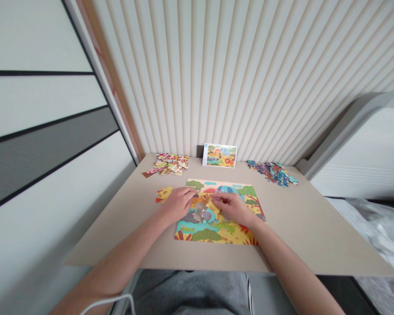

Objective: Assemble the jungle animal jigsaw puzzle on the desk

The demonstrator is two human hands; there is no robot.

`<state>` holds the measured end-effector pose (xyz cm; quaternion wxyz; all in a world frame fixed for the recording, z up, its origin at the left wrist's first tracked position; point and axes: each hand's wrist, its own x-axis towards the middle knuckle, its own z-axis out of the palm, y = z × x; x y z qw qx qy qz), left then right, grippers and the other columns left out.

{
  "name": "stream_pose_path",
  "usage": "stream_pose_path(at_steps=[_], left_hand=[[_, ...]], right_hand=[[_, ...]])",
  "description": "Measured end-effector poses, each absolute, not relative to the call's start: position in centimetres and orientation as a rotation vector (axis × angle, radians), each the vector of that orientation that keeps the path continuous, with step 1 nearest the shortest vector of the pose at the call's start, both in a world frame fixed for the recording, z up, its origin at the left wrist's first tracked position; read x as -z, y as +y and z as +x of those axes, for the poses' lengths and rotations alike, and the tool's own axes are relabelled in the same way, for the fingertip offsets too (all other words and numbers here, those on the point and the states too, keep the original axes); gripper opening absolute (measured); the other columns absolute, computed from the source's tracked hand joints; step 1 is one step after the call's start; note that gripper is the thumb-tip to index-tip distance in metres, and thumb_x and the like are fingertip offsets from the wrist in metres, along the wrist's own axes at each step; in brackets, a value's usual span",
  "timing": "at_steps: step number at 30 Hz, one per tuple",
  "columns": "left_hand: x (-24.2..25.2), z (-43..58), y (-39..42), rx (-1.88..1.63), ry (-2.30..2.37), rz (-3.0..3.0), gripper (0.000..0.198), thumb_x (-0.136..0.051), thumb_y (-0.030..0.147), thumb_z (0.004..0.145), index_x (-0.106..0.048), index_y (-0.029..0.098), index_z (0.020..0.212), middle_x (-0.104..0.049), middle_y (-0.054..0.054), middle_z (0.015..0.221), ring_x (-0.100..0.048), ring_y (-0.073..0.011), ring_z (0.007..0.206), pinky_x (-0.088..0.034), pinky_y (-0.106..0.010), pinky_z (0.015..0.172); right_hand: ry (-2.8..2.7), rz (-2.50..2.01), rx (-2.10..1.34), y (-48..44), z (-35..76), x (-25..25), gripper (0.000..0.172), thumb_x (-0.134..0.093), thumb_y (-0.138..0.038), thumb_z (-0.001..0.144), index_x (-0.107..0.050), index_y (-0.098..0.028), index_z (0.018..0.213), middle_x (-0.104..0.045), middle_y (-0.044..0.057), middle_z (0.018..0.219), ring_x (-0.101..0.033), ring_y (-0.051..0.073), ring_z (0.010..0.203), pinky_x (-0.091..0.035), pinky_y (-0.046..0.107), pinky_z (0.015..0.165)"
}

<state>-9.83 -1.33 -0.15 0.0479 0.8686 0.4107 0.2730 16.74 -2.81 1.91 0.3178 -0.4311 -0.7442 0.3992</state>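
A colourful animal jigsaw puzzle [208, 235] lies flat on the table, mostly joined, with a gap showing grey near its middle. My left hand [180, 202] rests on the puzzle's left part, fingers bent together; what they hold, if anything, is too small to make out. Over the centre right is my right hand [232, 207], its fingers pinched at a yellow puzzle piece [216, 206]. Some loose yellow pieces [164, 194] lie just left of the puzzle, partly behind my left hand.
A picture card [219, 155] stands upright at the table's back edge. One pile of pieces [170, 164] lies at the back left, a bluish pile [276, 173] at the back right. The beige table [302, 232] meets a ribbed wall.
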Motion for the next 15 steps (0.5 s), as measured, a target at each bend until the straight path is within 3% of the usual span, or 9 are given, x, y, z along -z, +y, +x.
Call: stream_pose_path(at_steps=[6, 11, 15], left_hand=[[0.0, -9.8, -1.4, -0.816, 1.245, 2.657, 0.035, -0.046, 0.013, 0.098, -0.065, 0.023, 0.126, -0.067, -0.009, 0.127, -0.061, -0.0251, 0.120, -0.048, -0.045, 0.107], [-0.2, -9.9, -1.4, -0.809, 1.245, 2.652, 0.035, -0.047, 0.014, 0.098, -0.065, 0.025, 0.125, -0.067, -0.008, 0.126, -0.061, -0.0250, 0.121, -0.048, -0.046, 0.107], [-0.1, -10.0, -1.4, -0.803, 1.236, 2.650, 0.035, -0.047, 0.014, 0.098, -0.066, 0.025, 0.125, -0.067, -0.007, 0.126, -0.061, -0.0245, 0.121, -0.048, -0.045, 0.107]], right_hand=[[-2.289, -0.911, -0.776, -3.5, 16.8, -2.9, 0.040, -0.068, -0.043, 0.093, -0.068, -0.029, 0.131, -0.069, 0.008, 0.123, -0.062, 0.023, 0.114, -0.047, 0.039, 0.102], [-2.512, -0.903, -0.631, -3.4, 18.0, -2.4, 0.055, -0.081, -0.051, 0.080, -0.070, -0.028, 0.128, -0.068, 0.010, 0.124, -0.061, 0.028, 0.116, -0.046, 0.042, 0.104], [-2.503, -0.917, -0.555, -3.4, 17.7, -1.8, 0.048, -0.079, -0.042, 0.085, -0.069, -0.029, 0.130, -0.068, 0.009, 0.124, -0.062, 0.026, 0.116, -0.047, 0.041, 0.104]])
